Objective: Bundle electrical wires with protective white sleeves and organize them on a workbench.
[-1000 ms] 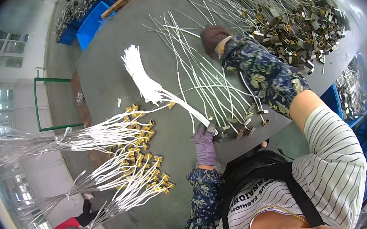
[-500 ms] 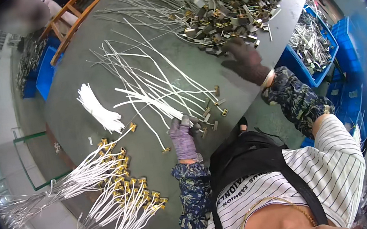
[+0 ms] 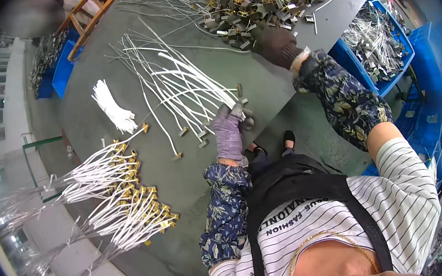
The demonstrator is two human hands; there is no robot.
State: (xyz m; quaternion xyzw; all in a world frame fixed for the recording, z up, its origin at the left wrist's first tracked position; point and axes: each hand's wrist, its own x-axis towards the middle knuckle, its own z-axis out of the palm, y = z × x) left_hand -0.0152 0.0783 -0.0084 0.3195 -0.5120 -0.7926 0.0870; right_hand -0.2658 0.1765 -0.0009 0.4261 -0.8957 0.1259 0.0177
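Note:
My left hand (image 3: 229,131), in a purple-grey glove, is closed around the near ends of a bunch of white tubes (image 3: 197,71). Beside it, more white-sleeved wires with small metal end pieces (image 3: 178,156) are spread across the grey table. My right hand (image 3: 276,44), in a dark brown glove, reaches to the near edge of a big heap of metal blocks (image 3: 255,6) with thin wires. Its fingers are dark and blurred against the heap, so I cannot make out whether they grip a block.
A bundle of short white tubes (image 3: 112,108) lies left of the spread wires. Finished-looking wire bunches with brass-coloured ends (image 3: 123,190) overhang the left table edge. On the right, a blue crate (image 3: 354,63) holds more wired parts. A wooden ladder-like frame (image 3: 90,19) stands at far left.
My right hand, spread beside the heap before, has moved left and farther away, onto the heap's edge. My left hand has shifted farther and slightly right with the tubes. The view has shifted somewhat.

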